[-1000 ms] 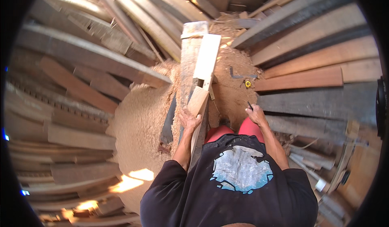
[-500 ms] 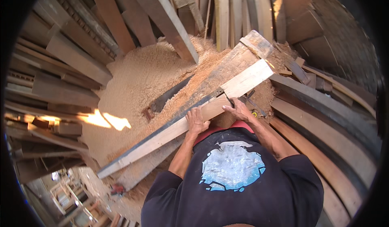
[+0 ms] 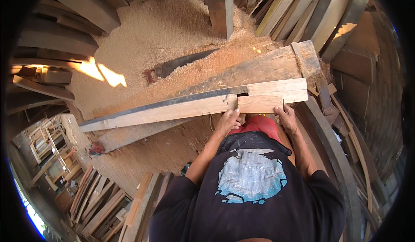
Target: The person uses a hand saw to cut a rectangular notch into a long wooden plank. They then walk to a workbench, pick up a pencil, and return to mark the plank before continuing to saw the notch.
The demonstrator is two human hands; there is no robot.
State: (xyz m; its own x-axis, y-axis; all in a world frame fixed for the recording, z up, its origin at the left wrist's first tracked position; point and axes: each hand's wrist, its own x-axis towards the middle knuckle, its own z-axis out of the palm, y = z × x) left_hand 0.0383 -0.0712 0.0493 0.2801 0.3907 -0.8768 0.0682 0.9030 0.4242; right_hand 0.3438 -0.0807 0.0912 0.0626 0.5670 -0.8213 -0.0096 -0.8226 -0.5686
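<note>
A short reddish-brown wooden block lies along the near edge of a long pale plank, next to a square notch in it. My left hand grips the block's left end, thumb up at the corner, other fingers curled below and partly hidden. At the opposite end, my right hand pinches the block with its thumb on the edge. A dark strip runs along the plank's far side. Beneath the plank is a wide, worn board with a crosspiece near its right end.
Sawdust covers the ground beyond, with a handsaw lying in it. A second saw-like blade with a red handle sticks out below the plank. Boards lean all around, and curved timbers lie at my right.
The view has turned, so the plank now lies more level. The block has shifted right along the plank, uncovering more of the notch, and my right hand now grips its right end.
</note>
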